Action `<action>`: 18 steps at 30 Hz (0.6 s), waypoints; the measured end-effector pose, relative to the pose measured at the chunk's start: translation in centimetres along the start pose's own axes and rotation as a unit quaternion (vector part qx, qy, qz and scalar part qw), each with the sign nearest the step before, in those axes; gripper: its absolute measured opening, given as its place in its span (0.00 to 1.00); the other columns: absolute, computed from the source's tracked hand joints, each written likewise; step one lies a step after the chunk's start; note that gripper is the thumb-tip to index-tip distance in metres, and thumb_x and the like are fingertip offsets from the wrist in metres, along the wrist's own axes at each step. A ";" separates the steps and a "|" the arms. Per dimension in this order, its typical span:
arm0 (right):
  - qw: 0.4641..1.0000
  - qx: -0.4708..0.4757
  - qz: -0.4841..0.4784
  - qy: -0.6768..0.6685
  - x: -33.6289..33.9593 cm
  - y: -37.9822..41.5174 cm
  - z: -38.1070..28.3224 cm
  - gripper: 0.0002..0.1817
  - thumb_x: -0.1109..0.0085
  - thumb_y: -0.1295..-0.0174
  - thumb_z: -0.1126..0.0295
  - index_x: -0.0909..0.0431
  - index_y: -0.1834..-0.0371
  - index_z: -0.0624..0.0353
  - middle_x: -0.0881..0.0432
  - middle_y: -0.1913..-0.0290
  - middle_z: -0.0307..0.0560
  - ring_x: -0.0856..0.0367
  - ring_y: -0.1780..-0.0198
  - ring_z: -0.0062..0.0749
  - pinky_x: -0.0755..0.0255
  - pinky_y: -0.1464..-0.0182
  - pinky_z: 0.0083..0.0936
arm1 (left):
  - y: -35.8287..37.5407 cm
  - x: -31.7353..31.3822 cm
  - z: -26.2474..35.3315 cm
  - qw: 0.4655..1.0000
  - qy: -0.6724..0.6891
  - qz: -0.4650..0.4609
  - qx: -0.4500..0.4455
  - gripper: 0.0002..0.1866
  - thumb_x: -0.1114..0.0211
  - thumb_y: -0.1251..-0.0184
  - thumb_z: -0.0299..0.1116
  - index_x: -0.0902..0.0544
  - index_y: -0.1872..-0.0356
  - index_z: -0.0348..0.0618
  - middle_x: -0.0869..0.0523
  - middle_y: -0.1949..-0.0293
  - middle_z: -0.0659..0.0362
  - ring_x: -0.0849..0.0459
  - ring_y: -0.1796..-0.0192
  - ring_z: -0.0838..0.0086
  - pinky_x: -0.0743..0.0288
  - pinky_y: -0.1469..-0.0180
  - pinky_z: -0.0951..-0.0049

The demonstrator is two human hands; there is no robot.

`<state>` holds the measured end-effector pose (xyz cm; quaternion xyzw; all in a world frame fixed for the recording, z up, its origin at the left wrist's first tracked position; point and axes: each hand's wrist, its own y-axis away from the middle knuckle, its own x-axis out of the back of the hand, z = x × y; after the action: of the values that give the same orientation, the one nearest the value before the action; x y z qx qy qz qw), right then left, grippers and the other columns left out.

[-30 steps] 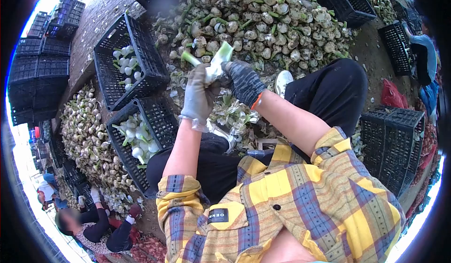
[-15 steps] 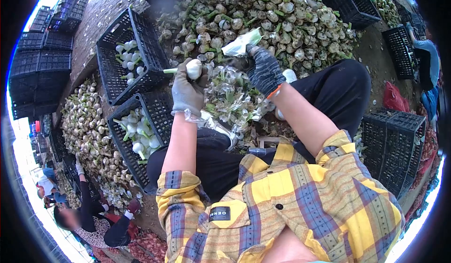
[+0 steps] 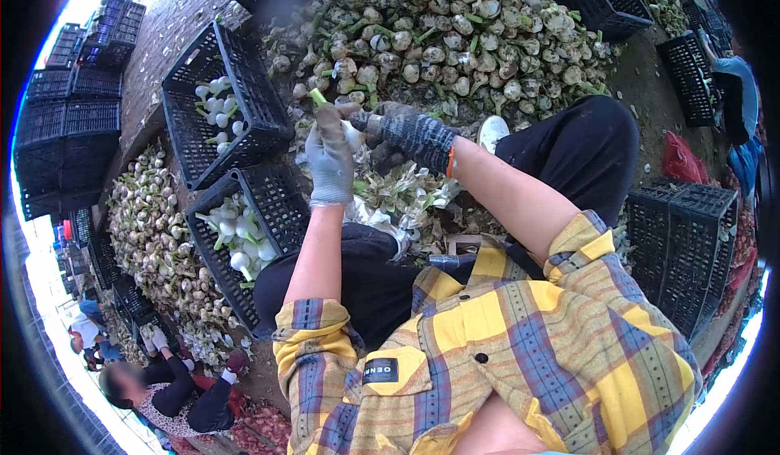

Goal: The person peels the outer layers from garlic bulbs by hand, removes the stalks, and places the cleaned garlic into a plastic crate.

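My left hand (image 3: 329, 158), in a light grey glove, is closed around a garlic bulb (image 3: 353, 136) whose cut green stem (image 3: 318, 96) sticks up past the fingers. Most of the bulb is hidden by the gloves. My right hand (image 3: 413, 134), in a dark knitted glove with an orange cuff, meets it from the right, its fingers pressed closed against the bulb. Beneath both hands lies a heap of peeled garlic skins (image 3: 406, 199). Clean white garlic bulbs lie in the upper crate (image 3: 191, 142) and in the lower crate (image 3: 280, 203) to the left.
A large pile of unpeeled garlic (image 3: 463, 41) spreads ahead. More garlic (image 3: 154, 219) lies left of the crates. Stacked black crates (image 3: 69, 154) stand far left, others (image 3: 682, 244) at right. A co-worker (image 3: 166, 386) sits lower left; another person (image 3: 735, 89) is at far right.
My right hand has moved left to the bulb in my left hand; the pale leafy skin it held has left it. The bulb's stem now points upward. The lower-left co-worker's hands have come together.
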<state>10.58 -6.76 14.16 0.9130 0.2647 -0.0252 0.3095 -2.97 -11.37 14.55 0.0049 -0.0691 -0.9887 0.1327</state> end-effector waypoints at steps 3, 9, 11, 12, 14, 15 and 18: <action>0.997 0.022 -0.058 -0.044 -0.1 0.0 0.6 0.24 0.38 0.46 0.51 0.23 0.63 0.66 0.19 0.70 0.48 0.20 0.73 0.28 0.24 0.72 0.23 | 0.5 -0.7 1.0 1.000 0.001 0.002 0.010 0.31 0.52 0.35 0.61 0.19 0.62 0.38 0.29 0.78 0.69 0.33 0.78 0.86 0.38 0.73 0.85; 0.991 0.037 -0.052 -0.115 0.2 0.8 1.1 0.16 0.40 0.42 0.61 0.21 0.62 0.65 0.18 0.70 0.48 0.19 0.72 0.29 0.22 0.69 0.24 | 0.0 -0.1 0.0 1.000 -0.011 0.005 -0.004 0.29 0.51 0.33 0.58 0.19 0.61 0.37 0.29 0.79 0.71 0.36 0.78 0.88 0.43 0.76 0.85; 0.995 0.046 -0.017 -0.082 -0.1 1.1 0.9 0.14 0.41 0.42 0.64 0.21 0.62 0.65 0.18 0.70 0.48 0.19 0.72 0.29 0.21 0.69 0.25 | -0.2 -0.3 0.0 1.000 -0.003 0.017 -0.018 0.29 0.51 0.33 0.57 0.19 0.62 0.37 0.28 0.78 0.71 0.36 0.77 0.88 0.43 0.75 0.85; 0.993 0.046 -0.024 -0.109 -0.1 1.2 0.9 0.14 0.41 0.42 0.63 0.21 0.63 0.65 0.18 0.71 0.47 0.19 0.71 0.29 0.22 0.69 0.26 | -0.2 -0.5 -0.1 0.999 0.004 0.023 -0.029 0.28 0.51 0.32 0.57 0.19 0.62 0.37 0.28 0.78 0.70 0.35 0.76 0.88 0.42 0.74 0.84; 0.984 0.046 -0.037 -0.166 0.1 1.5 1.1 0.15 0.41 0.42 0.61 0.20 0.64 0.65 0.17 0.72 0.46 0.19 0.71 0.29 0.22 0.69 0.26 | 0.0 -0.4 -0.3 0.999 0.007 0.024 -0.032 0.27 0.50 0.32 0.55 0.18 0.63 0.37 0.27 0.76 0.69 0.33 0.74 0.87 0.40 0.71 0.83; 0.993 0.042 -0.024 -0.110 0.0 1.6 0.7 0.16 0.41 0.43 0.60 0.20 0.65 0.65 0.18 0.72 0.47 0.18 0.71 0.29 0.23 0.69 0.26 | 0.1 -0.3 -0.3 0.999 0.006 0.019 -0.025 0.27 0.50 0.32 0.55 0.18 0.63 0.37 0.26 0.75 0.68 0.32 0.73 0.86 0.38 0.70 0.83; 0.990 0.081 0.029 0.109 -0.2 1.6 0.0 0.19 0.42 0.45 0.57 0.20 0.67 0.68 0.18 0.74 0.50 0.18 0.70 0.29 0.25 0.68 0.26 | -0.1 -0.1 -1.4 0.997 -0.046 0.014 -0.066 0.27 0.50 0.32 0.54 0.18 0.64 0.37 0.23 0.73 0.65 0.30 0.71 0.84 0.36 0.67 0.82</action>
<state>11.15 -7.90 15.10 0.9397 0.2673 0.0616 0.2041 -2.86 -11.48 13.19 -0.0507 -0.0100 -0.9883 0.1436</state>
